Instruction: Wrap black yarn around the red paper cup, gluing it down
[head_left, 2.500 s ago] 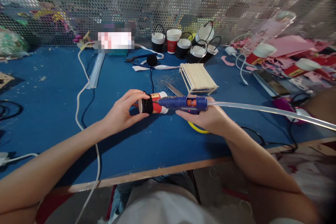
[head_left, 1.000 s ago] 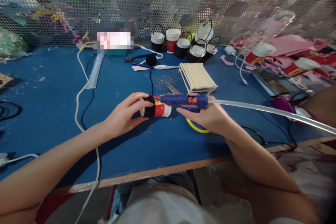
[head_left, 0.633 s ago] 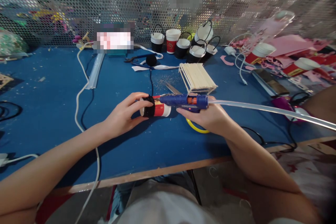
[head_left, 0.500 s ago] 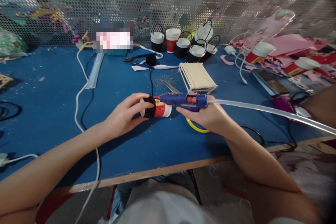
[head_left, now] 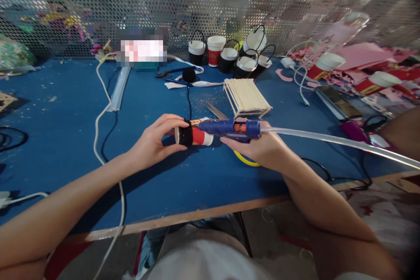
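Spanning the view: blue tabletop (head_left: pixel 65 140) with a bare wood front edge, dusted with scraps and sawdust; perforated metal screen (head_left: pixel 295 4) standing along its far side.

Cup (head_left: pixel 193 134): red paper, black band near its white base, lying on its side above the tabletop at centre. Long axis runs left to right, base to the left, rim to the right. Contents not visible.

Left hand (head_left: pixel 154 144): grip closed around the cup's banded base end, thumb on top, fingers beneath.

Glue gun (head_left: pixel 229 127): blue with an orange patch, long axis horizontal, nozzle pointing left and meeting the cup's upper side. A clear glue stick (head_left: pixel 334 140) trails from its rear to the right, past the frame edge.

Right hand (head_left: pixel 259 144): grip wrapped under the gun body, closed on it.

Stick bundle (head_left: pixel 246 97): pale wooden sticks stacked in a block, just behind the gun. Scissors (head_left: pixel 216 112) lie just beside it, partly hidden by the gun.

Finished cups (head_left: pixel 229 52): a cluster near the screen, several black-wrapped with wire handles, one plain red and white; interiors cannot be judged.

Right cups (head_left: pixel 348 76): more red cups lying on their sides among pink paper (head_left: pixel 361 57).

White cable (head_left: pixel 101 109): running from the far side to the front edge, left of centre.
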Motion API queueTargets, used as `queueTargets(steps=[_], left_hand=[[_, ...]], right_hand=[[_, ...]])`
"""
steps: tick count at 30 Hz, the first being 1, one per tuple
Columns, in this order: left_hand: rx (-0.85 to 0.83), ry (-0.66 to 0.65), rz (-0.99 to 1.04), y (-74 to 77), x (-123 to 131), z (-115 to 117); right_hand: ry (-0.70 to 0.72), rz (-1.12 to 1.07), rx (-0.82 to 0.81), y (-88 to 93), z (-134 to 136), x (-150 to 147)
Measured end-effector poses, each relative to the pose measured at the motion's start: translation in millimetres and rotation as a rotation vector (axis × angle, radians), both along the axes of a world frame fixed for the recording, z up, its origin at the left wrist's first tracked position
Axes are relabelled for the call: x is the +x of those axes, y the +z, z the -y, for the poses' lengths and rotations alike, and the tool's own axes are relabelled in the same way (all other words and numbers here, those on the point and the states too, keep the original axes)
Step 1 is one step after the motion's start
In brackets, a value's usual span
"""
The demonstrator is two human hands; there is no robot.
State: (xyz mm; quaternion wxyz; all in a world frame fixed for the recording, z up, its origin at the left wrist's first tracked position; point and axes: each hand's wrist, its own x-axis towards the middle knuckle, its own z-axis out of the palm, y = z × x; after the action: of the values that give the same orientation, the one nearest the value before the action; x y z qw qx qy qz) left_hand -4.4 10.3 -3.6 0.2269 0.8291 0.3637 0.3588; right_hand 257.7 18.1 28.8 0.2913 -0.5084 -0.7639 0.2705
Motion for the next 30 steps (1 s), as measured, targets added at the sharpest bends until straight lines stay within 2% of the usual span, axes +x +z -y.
queueTargets(steps=[8,15,24,30], left_hand=[[-0.148,0.025,0.079,-3.0,-1.9,-1.8],[-0.31,0.077,0.144,-6.4,-0.9,-2.2],[-0.387,0.121,0.189,-1.6,1.0,-2.6],[-0.377,0.112,0.201,-1.2,1.1,-3.0]], right_hand=[[0.034,-0.099,-0.059,-0.7,1.2,-1.9],[0.054,0.037,0.009,-1.6,0.3,2.7],[0.071,0.019,0.002,-0.6,4.0,1.3],[0.057,0.041,0.023,0.0,4.7,1.1]])
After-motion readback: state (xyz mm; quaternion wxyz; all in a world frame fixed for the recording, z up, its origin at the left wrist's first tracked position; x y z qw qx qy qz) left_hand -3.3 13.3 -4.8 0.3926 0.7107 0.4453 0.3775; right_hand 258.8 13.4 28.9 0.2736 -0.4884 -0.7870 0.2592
